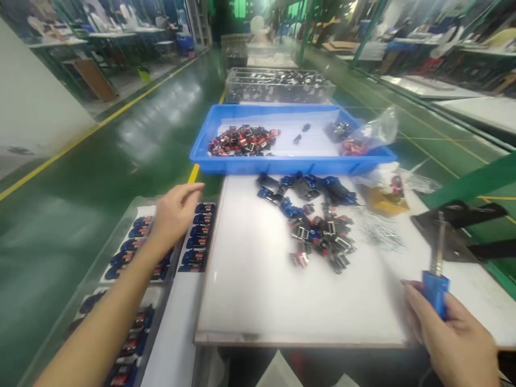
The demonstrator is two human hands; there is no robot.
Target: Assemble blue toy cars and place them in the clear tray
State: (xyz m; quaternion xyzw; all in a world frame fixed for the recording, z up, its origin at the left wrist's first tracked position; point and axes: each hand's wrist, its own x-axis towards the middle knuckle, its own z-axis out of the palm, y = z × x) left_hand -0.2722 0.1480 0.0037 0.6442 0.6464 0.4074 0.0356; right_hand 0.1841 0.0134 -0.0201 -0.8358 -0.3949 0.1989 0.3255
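Loose blue-and-black plastic clip parts (312, 220) were heaped on the white tabletop (258, 290), w/ carded sets (196, 236) already laid in a clear plastic tray (93, 263) left of it; left hand (175, 215) was held open, blue-handled metal screwdriver (435, 290) gripped in right hand (447, 336).

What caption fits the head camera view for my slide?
Left hand open over carded parts; right hand grips a blue-handled screwdriver beside a heap of small parts on a white bench.
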